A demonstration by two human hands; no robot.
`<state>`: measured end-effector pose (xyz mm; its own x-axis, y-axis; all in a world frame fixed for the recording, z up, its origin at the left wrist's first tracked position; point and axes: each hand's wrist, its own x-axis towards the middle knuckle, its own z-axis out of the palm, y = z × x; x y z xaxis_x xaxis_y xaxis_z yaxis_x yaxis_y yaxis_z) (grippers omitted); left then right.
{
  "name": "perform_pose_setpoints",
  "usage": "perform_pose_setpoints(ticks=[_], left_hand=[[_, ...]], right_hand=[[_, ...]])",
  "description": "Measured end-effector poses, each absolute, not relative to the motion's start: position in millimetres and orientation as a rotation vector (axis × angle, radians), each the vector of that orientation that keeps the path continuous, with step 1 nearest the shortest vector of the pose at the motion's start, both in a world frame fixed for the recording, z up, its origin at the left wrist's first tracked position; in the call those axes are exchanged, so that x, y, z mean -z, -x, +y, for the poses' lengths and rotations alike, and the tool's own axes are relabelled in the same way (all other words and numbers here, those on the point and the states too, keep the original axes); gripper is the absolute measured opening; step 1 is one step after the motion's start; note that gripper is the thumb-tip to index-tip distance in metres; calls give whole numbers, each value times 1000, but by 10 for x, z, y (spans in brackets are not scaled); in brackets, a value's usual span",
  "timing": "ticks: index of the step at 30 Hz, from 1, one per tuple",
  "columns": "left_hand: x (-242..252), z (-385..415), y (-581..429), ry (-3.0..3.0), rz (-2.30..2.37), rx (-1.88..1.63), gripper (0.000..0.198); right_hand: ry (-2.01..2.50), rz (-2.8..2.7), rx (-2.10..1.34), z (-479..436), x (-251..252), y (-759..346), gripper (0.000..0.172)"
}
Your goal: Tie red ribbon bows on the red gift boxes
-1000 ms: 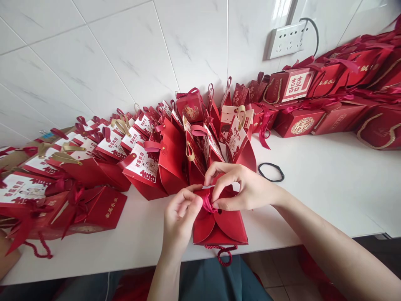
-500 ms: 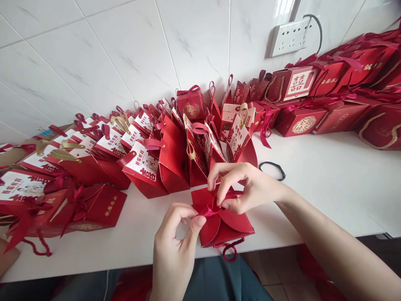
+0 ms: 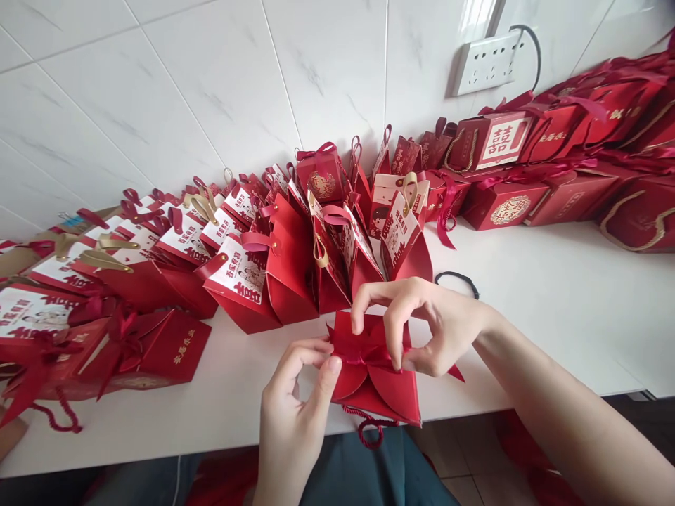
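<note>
The red gift box (image 3: 387, 397) sits at the near edge of the white table (image 3: 543, 309), about halfway along it. Its round flaps are folded down on top, and a shiny red ribbon (image 3: 363, 358) lies across them. A dark red rope handle (image 3: 372, 437) hangs from the box, over the table's near edge.

The left hand (image 3: 298, 393) is at the left side of the ribbon. Its thumb and pointing finger nearly meet, with a bit of ribbon pinched between the tips. The right hand (image 3: 435, 327) reaches over the right side of the box. Its thumb and pointing finger are pressed tight on the ribbon too, and another finger curls above the box without pinching. A pointy ribbon end sticks out past this hand.

Farther back on the table, behind the right hand, lies a black hair tie (image 3: 464, 277). Lots of red candy boxes with little loops (image 3: 292, 263) crowd the table's back and left parts. Two red boxes with bows (image 3: 182, 348) lie near its left end, and a bit of another person's arm (image 3: 10, 434) shows there. More red boxes (image 3: 509, 207) are piled at the table's back right. Behind the table is a white tiled wall (image 3: 327, 63) with a white power socket (image 3: 488, 65) on it.
</note>
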<state>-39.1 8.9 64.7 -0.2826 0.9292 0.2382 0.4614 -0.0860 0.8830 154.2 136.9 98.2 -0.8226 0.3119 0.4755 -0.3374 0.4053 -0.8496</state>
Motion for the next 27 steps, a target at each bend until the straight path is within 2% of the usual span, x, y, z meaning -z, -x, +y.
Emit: perform_pose_setpoints(ticks=[21,24,27], left_hand=[[-554,109,342,-1614,1742,-1430,20],[-573,95,323,-1663,1713,-1446,20],[-597,70,281,-1664,1679,-1443,20]], right_hand=[[-294,-2221,-1822,1483,-990,-1608,6],[-59,-2027,-1811,1474,-979,-1564,27],[341,-1916,-1621,1445,-949,-1485,22]])
